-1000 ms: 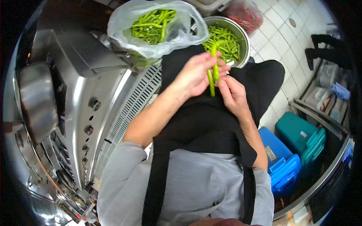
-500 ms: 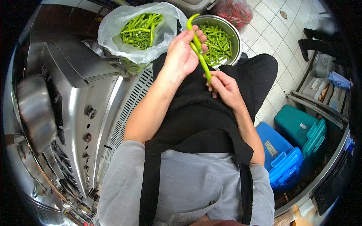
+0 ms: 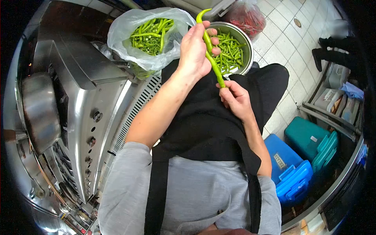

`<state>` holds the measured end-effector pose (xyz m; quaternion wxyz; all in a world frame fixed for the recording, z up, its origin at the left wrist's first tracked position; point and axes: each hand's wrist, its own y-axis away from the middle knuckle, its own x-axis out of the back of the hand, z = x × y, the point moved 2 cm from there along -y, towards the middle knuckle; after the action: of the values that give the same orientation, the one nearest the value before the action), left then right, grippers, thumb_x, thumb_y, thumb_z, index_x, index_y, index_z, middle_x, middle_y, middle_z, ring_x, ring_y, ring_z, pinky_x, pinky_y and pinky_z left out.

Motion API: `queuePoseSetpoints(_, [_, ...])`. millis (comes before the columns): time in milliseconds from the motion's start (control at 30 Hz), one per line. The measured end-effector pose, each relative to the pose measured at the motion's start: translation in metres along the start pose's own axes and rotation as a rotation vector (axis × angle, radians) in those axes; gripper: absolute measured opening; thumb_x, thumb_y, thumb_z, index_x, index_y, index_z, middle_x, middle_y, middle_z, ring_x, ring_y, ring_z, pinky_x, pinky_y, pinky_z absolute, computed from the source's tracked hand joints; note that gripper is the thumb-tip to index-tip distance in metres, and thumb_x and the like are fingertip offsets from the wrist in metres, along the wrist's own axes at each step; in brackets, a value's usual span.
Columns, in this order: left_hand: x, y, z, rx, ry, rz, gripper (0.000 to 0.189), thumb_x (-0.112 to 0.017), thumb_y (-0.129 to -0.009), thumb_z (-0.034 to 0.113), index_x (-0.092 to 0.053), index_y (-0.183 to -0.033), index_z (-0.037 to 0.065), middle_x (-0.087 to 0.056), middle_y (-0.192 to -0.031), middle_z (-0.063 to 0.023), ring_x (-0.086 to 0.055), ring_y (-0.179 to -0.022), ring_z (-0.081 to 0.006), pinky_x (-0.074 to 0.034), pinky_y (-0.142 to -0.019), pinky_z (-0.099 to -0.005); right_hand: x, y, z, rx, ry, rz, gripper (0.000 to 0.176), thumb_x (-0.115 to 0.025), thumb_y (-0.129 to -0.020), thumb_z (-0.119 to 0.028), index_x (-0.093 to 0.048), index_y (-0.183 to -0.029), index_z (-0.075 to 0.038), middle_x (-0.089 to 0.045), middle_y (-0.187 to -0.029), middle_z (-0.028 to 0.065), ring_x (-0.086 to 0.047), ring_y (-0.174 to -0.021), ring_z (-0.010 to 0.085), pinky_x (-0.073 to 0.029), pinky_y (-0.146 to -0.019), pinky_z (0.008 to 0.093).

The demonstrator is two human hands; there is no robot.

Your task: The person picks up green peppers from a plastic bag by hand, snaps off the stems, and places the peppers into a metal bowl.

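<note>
A long green chili pepper [image 3: 215, 68] runs slantwise between my two hands. My left hand [image 3: 194, 53] is closed around its upper stretch, palm up, with a curved light-green end poking out above the fingers. It may be more than one pepper, as the fingers partly hide the join. At the lower end, the thumb and fingers of my right hand [image 3: 237, 101] pinch the pepper. Just beyond my hands stand a clear plastic bag [image 3: 117, 33] full of green chilies [image 3: 150, 37] and a round metal bowl [image 3: 249, 51] holding more green chilies [image 3: 231, 51].
Stove with knobs [image 3: 78, 129] and a metal pan [image 3: 41, 113] are to the left. At right are a blue bin [image 3: 284, 156], a teal bin [image 3: 307, 135] and a metal rack [image 3: 329, 117]. A bag of red chilies [image 3: 246, 19] sits behind the bowl. Another person's legs [image 3: 333, 55] show far right.
My view has shifted slightly, so bag and bowl appear lower. My right hand sits a little lower and nearer the pepper's end. Both hands keep their hold.
</note>
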<state>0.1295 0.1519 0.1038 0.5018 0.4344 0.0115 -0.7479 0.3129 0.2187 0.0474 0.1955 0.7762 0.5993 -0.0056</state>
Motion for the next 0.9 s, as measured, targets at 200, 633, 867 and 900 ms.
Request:
queuePoseSetpoints(200, [0.000, -0.011, -0.015, -0.021, -0.015, 0.126, 0.025, -0.047, -0.104, 0.028, -0.054, -0.111, 0.005, -0.058, -0.091, -0.0060, -0.050, -0.068, -0.0130, -0.039, -0.049, -0.0246, 0.002, 0.005, -0.005, 0.155, 0.203, -0.015, 0.017, -0.059, -0.098, -0.010, -0.066, -0.109, 0.001, -0.060, -0.080, -0.0011, -0.053, -0.070, 0.0055, -0.044, -0.063, 0.0216])
queuePoseSetpoints(633, [-0.006, -0.007, -0.033, -0.046, -0.044, 0.094, 0.023, -0.048, -0.103, 0.025, -0.051, -0.114, 0.005, -0.056, -0.092, -0.0058, -0.047, -0.064, -0.0115, -0.037, -0.047, -0.0239, -0.001, 0.009, -0.018, 0.413, 0.445, 0.008, 0.015, -0.053, -0.089, 0.003, -0.066, -0.097, 0.003, -0.062, -0.080, 0.0107, -0.061, -0.071, 0.0181, -0.049, -0.067, 0.0299])
queuePoseSetpoints(867, [0.010, -0.028, -0.042, 0.088, 0.082, 0.135, 0.020, -0.050, -0.100, 0.024, -0.049, -0.110, 0.007, -0.056, -0.089, -0.0063, -0.049, -0.063, -0.0122, -0.040, -0.046, -0.0252, 0.007, 0.014, -0.010, 0.374, 0.339, 0.006, 0.016, -0.052, -0.087, 0.003, -0.066, -0.095, 0.002, -0.062, -0.076, 0.0072, -0.058, -0.067, 0.0156, -0.047, -0.064, 0.0286])
queuePoseSetpoints(900, [0.004, -0.028, -0.037, 0.015, 0.028, 0.119, 0.023, -0.050, -0.102, 0.026, -0.050, -0.112, 0.006, -0.057, -0.090, -0.0058, -0.049, -0.064, -0.0118, -0.040, -0.047, -0.0246, 0.009, 0.016, -0.005, 0.269, 0.276, 0.007, 0.016, -0.052, -0.089, 0.002, -0.067, -0.095, 0.001, -0.061, -0.075, 0.0042, -0.056, -0.067, 0.0123, -0.046, -0.063, 0.0268])
